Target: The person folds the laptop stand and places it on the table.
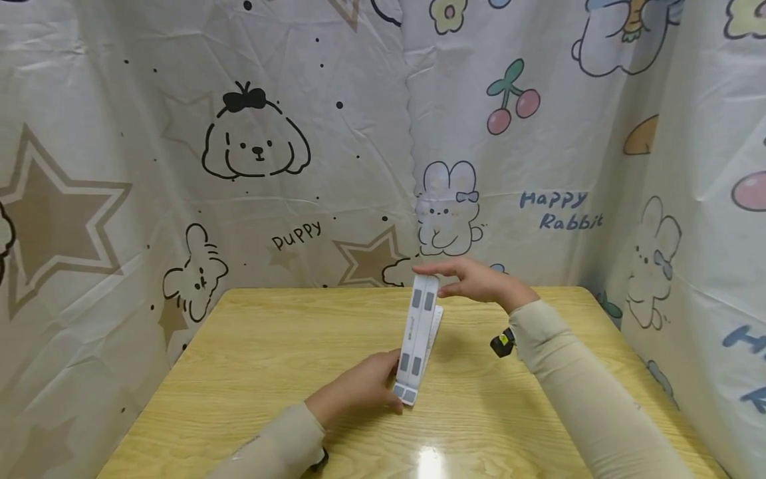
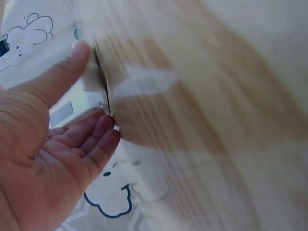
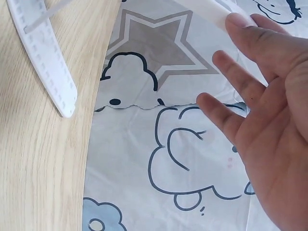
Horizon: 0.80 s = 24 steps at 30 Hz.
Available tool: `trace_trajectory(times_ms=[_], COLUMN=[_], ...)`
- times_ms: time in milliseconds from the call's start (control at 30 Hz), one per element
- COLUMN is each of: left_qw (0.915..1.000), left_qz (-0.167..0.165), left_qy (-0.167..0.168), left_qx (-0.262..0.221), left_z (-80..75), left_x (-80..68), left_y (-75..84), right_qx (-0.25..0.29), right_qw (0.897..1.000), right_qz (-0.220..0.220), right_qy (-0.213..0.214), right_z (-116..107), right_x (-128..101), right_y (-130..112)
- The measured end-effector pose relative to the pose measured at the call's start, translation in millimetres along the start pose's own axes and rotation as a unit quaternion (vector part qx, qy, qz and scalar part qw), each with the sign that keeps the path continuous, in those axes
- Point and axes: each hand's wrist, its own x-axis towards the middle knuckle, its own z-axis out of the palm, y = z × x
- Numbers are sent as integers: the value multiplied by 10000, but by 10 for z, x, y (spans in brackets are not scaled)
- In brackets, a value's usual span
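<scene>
The white stand (image 1: pixel 417 338) runs lengthwise near to far, slightly rightward; the left hand (image 1: pixel 362 387) grips its near end, the right hand (image 1: pixel 481 281) pinches its far end.

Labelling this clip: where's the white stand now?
In the head view, the white stand is just right of centre, between the left hand at its lower end and right hand at its top.
</scene>
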Motion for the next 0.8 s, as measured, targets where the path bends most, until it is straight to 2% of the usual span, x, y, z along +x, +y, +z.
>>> trace_trajectory(times_ms=[200, 400, 533, 800], left_qw=[9999, 9991, 9979, 9972], left_qz=[-9, 106, 67, 157], left_qy=[-106, -393, -595, -710], left_qx=[59, -128, -265, 178], left_z=[-13, -136, -230, -271], left_x=[26, 34, 63, 136], left_y=[-24, -140, -220, -231], right_qx=[28, -54, -232, -509], right_qw=[10000, 9992, 9976, 9953], right_qz=[26, 341, 503, 224], right_qy=[30, 212, 418, 797], right_z=[-28, -59, -69, -60], right_x=[-31, -93, -165, -329], right_y=[24, -6, -25, -21])
